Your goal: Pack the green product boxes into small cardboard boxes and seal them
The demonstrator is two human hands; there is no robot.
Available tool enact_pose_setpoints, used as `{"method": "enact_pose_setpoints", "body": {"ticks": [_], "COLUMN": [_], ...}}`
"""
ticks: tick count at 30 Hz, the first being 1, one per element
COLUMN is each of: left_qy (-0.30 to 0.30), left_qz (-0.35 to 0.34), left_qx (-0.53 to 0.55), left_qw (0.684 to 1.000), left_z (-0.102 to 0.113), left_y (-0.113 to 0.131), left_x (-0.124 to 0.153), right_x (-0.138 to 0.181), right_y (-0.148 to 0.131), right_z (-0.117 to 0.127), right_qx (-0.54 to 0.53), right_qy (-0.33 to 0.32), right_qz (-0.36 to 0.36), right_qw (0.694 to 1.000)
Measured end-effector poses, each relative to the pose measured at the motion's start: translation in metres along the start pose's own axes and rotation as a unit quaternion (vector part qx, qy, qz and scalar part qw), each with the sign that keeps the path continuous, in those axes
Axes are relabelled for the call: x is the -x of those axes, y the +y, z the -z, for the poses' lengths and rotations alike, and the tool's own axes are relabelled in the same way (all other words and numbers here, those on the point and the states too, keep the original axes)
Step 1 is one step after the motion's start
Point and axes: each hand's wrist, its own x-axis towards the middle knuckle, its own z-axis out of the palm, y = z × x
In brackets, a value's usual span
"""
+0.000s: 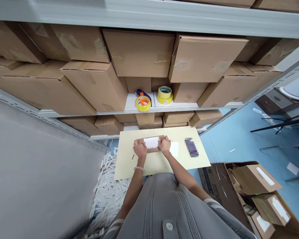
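Gripping a small box (153,150) just below frame centre with fingers of left hand (140,148) and right hand (164,144), apparently smoothing 1 already-placed white label (151,142), with pressing seemingly unfinished.

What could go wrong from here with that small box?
The label could crease or sit askew if the left hand and right hand, at opposite ends of the box, pull unevenly. The loose sheet lies right beside the right hand and might get brushed aside. Above, a tape roll sits at the front edge of the shelf; a knock might send it down.
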Motion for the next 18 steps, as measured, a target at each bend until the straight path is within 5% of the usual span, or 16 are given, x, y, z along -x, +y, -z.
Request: {"method": "enact_pose_setpoints", "body": {"ticks": [18], "left_qy": [0.05], "left_qz": [0.046], "left_qx": [-0.022], "left_qw": [0.997], "left_z": [-0.01], "left_y": [-0.004], "left_x": [0.007], "right_x": [0.003], "right_y": [0.01], "right_z": [-0.001], "right_qx": [0.035], "right_qy": [0.015], "right_qz": [-0.017], "right_qw": [0.999]}}
